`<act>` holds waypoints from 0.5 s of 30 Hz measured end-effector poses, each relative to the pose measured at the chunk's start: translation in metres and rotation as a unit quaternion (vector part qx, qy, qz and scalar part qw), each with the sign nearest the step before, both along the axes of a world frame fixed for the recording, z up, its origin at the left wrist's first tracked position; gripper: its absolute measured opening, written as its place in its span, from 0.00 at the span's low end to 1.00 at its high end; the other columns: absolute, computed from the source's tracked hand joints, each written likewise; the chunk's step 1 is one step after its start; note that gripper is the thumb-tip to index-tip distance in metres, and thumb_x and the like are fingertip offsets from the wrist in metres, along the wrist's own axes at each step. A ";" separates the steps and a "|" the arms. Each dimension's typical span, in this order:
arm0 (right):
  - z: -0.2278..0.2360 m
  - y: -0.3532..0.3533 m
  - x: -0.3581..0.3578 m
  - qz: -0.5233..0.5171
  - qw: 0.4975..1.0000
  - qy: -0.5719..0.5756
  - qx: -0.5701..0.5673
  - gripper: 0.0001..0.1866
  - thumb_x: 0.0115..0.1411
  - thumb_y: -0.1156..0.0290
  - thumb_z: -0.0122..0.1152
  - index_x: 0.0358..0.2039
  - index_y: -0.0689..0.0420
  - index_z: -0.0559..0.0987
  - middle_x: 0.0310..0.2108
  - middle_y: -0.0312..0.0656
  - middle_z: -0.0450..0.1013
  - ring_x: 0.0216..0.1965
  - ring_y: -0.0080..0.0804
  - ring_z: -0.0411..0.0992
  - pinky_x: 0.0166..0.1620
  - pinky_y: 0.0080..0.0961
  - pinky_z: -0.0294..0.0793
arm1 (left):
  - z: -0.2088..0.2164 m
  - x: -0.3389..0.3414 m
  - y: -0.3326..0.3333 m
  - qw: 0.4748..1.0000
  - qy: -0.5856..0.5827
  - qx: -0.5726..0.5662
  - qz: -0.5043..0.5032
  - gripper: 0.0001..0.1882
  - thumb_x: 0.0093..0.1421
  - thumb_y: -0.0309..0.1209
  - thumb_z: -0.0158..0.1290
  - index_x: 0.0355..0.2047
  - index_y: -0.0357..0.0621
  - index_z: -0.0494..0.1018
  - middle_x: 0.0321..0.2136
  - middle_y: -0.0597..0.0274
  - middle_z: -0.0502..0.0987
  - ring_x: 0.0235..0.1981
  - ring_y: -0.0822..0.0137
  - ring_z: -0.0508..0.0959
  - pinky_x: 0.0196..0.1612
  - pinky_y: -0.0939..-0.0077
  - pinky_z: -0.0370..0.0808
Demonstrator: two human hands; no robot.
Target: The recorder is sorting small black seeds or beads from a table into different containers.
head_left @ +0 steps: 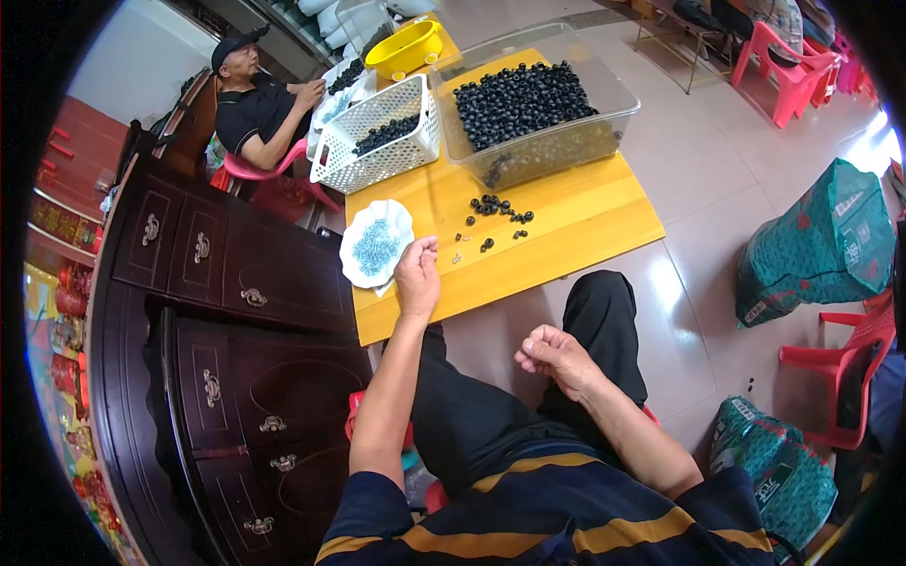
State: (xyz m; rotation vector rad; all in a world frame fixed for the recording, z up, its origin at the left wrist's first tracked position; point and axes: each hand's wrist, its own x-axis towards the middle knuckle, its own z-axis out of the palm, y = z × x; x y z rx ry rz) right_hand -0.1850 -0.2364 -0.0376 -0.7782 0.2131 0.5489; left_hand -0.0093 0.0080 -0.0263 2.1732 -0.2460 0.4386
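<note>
My left hand (418, 278) is closed, its fingers curled together just above the table's near edge, beside a white scalloped dish (399, 220). Small pale-blue translucent pieces (376, 248) lie heaped in that dish. Over my lap, apart from the table, my right hand (557, 358) is closed too, thumb against the bent fingers. Whatever either hand may hold is hidden or too small to make out. Beyond my left hand, several loose round black bead-like pieces (490, 205) are scattered on the yellow table (585, 212), with a few tiny light bits near them.
A clear plastic bin (604, 121) full of black pieces and a white perforated basket (377, 162) stand at the back. Behind them is a yellow tub (404, 49). A co-worker (269, 108) sits far left. Dark cabinet (255, 377) at left; green sacks (819, 243) at right.
</note>
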 end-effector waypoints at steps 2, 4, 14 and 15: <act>0.000 0.001 0.000 0.001 1.000 0.001 0.001 0.08 0.64 0.63 0.62 0.32 0.52 0.76 0.32 0.34 0.78 0.32 0.18 0.73 0.39 0.14 0.72 | 0.000 0.001 0.002 1.000 -0.011 0.026 0.000 0.12 0.63 0.21 0.44 0.43 0.33 0.75 0.32 0.59 0.80 0.32 0.71 0.79 0.39 0.77 0.76; 0.001 0.001 0.000 0.001 1.000 0.001 0.003 0.08 0.64 0.63 0.62 0.32 0.53 0.76 0.31 0.34 0.78 0.32 0.18 0.73 0.39 0.14 0.72 | 0.000 0.001 0.002 1.000 -0.010 0.016 0.000 0.11 0.63 0.21 0.45 0.42 0.34 0.76 0.32 0.59 0.80 0.32 0.71 0.79 0.39 0.77 0.76; 0.003 0.002 0.001 -0.003 1.000 0.008 0.000 0.08 0.64 0.65 0.63 0.32 0.54 0.77 0.31 0.35 0.78 0.31 0.19 0.73 0.39 0.15 0.72 | 0.011 -0.018 -0.015 0.988 -0.027 0.153 -0.010 0.08 0.53 0.28 0.61 0.34 0.41 0.79 0.31 0.57 0.78 0.34 0.57 0.77 0.41 0.67 0.75; 0.003 0.002 0.001 -0.005 1.000 0.011 -0.001 0.08 0.64 0.65 0.63 0.32 0.54 0.77 0.31 0.35 0.78 0.31 0.19 0.73 0.39 0.16 0.72 | 0.011 -0.018 -0.018 0.983 -0.038 0.182 -0.009 0.08 0.53 0.29 0.61 0.33 0.42 0.79 0.31 0.58 0.78 0.35 0.56 0.77 0.42 0.65 0.75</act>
